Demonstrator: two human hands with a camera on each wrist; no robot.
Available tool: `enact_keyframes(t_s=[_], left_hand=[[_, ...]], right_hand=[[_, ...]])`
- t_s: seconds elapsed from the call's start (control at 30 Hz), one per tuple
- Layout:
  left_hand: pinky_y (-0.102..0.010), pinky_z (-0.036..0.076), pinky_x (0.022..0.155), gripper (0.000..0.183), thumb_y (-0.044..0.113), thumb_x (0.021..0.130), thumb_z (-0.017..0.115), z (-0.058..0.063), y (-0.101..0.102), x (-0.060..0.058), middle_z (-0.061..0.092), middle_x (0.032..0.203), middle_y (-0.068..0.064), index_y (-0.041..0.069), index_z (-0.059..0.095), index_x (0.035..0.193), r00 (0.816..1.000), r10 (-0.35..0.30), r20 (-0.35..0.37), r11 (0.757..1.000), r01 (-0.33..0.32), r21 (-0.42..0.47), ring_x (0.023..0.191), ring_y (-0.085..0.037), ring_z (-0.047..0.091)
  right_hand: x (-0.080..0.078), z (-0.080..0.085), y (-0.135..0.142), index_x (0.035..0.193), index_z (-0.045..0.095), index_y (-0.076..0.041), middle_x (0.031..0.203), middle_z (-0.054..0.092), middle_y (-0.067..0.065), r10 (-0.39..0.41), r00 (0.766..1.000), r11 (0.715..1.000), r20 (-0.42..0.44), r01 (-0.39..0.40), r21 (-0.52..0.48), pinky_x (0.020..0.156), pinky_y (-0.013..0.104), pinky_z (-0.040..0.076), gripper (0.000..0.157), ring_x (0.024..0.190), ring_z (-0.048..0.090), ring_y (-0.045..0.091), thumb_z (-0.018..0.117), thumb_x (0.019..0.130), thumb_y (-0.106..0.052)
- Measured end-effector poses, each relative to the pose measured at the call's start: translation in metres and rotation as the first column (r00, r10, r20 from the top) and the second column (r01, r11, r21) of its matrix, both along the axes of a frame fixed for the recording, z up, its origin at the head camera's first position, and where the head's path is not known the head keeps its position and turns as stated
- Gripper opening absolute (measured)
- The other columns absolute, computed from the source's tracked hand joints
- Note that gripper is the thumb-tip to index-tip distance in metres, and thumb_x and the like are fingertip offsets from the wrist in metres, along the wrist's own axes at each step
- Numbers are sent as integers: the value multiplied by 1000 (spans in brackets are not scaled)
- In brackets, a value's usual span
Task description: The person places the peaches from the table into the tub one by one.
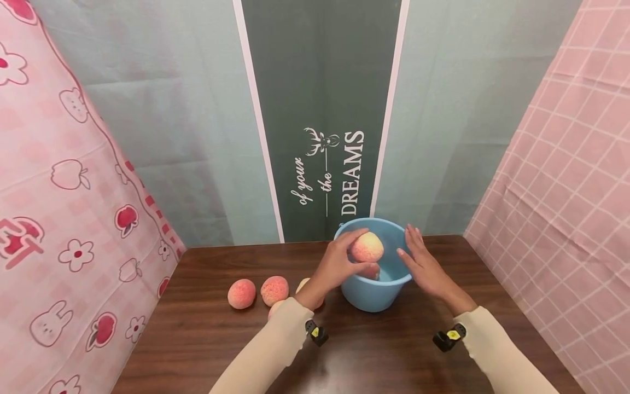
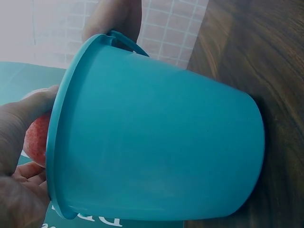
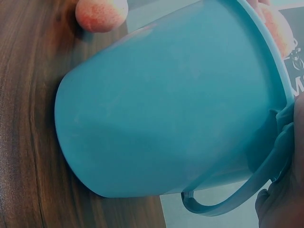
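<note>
A light blue bucket (image 1: 371,295) stands upright on the table. Over its mouth, at the left of the rim, my left hand (image 1: 337,260) grips a pink and cream peach (image 1: 368,247) between thumb and fingers. The same peach (image 2: 37,140) shows past the rim in the left wrist view. Below the thumb, another pinkish round fruit (image 1: 372,272) appears inside the bucket, partly hidden. At the rim's right side is my right hand (image 1: 425,268), fingers extended and holding nothing. In the right wrist view, the bucket's handle (image 3: 237,194) hangs beside this hand.
Left of the bucket, several peaches lie on the dark wooden table (image 1: 197,339), among them a red one (image 1: 241,294) and another (image 1: 274,290). My left forearm partly covers the others. A grey-green printed cloth (image 1: 320,82) hangs behind, with pink cloths at both sides.
</note>
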State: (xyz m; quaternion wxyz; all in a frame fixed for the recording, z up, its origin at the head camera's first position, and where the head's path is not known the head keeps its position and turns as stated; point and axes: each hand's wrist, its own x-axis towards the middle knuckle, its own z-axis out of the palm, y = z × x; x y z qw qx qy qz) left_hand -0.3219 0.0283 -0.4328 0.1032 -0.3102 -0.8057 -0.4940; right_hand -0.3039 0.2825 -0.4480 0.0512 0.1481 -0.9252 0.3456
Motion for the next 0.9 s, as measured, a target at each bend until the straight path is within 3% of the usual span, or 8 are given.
enact_keyframes(t_s=[0.57,0.9], left_hand=[[-26,47,91,80,40,67,83,2,3,3,53,130,6,28,47,138,999,-14,-32,993,10,-117,113,-8,52],[-35,45,96,84,29,76,79,-2,-2,4,42,144,-3,31,32,145,998,-65,14,998,65,-9,124,-12,47]], right_hand=[[2,0,-1,151,0,-20,157,-9,-5,-18,1000,1000,-1,18,4,106,65,7,67,142,-15,20,37,100,-43],[3,0,-3,151,0,-19,157,-9,-3,-22,1000,1000,-1,22,12,107,65,6,67,142,-15,20,36,100,-44]])
